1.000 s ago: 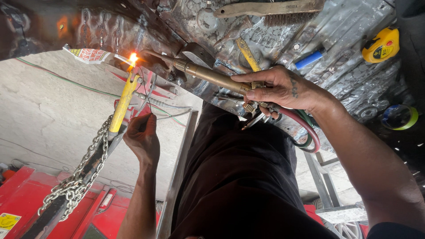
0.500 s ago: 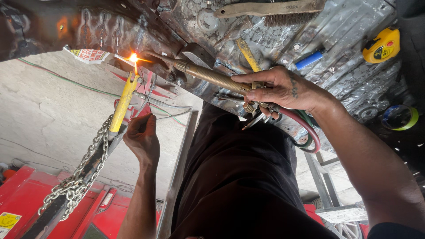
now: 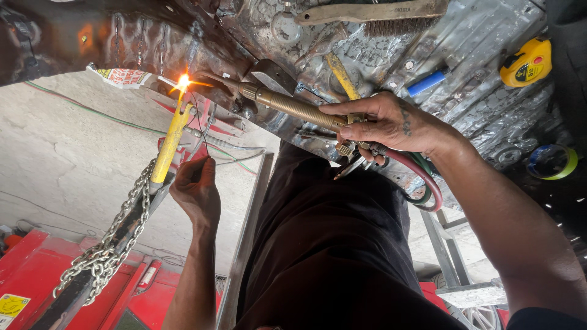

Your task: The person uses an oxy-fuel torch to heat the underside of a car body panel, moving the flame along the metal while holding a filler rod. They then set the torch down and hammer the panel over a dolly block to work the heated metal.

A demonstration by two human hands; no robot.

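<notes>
Little has shifted since a moment ago: the flame [image 3: 182, 81] still burns at the same spot, both hands unmoved. A crumpled, foil-covered bench [image 3: 465, 104] holds a wire brush [image 3: 373, 13] and yellow tape measure [image 3: 526, 62]; below lie concrete floor [image 3: 55, 159] and a chain [image 3: 116, 235]. The right hand [image 3: 385, 125] is wrapped tight around the brass torch [image 3: 293, 107]. The left hand [image 3: 195, 189] pinches a thin filler rod [image 3: 197, 128] reaching toward the flame, beside a yellow-handled tool [image 3: 170, 145].

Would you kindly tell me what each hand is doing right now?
Left hand: closed on a thin filler rod.
Right hand: closed around the brass torch.
</notes>
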